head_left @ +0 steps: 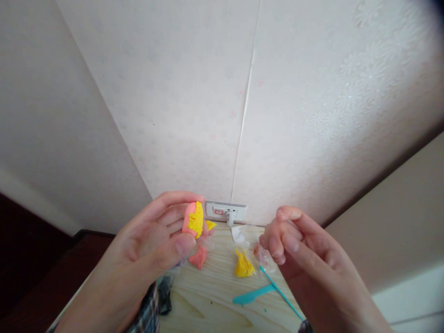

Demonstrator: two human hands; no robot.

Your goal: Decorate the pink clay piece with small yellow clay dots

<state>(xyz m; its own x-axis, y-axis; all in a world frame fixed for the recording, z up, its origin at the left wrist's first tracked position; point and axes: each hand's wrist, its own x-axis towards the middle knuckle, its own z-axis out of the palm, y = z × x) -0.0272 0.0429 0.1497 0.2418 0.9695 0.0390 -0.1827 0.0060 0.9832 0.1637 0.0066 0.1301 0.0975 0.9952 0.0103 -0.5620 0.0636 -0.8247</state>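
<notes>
My left hand [152,245] grips a small piece of modelling clay [194,219] between thumb and fingertips. Its outer side is smooth and pink, and crumbly yellow clay covers the face turned to the right. Opposite it, my right hand [291,240] is raised above the table with its fingers curled and the thumb pressed against them. Whatever may be in that pinch is hidden or too small to make out. The hands are apart, and the right one does not touch the clay piece.
On the wooden table [194,296] lie a yellow clay lump [244,263], a pink clay lump [198,257], a turquoise plastic knife [253,294] and a thin turquoise stick [282,295]. A black bundle [165,296] is at left. A wall socket [225,212] holds a white plug.
</notes>
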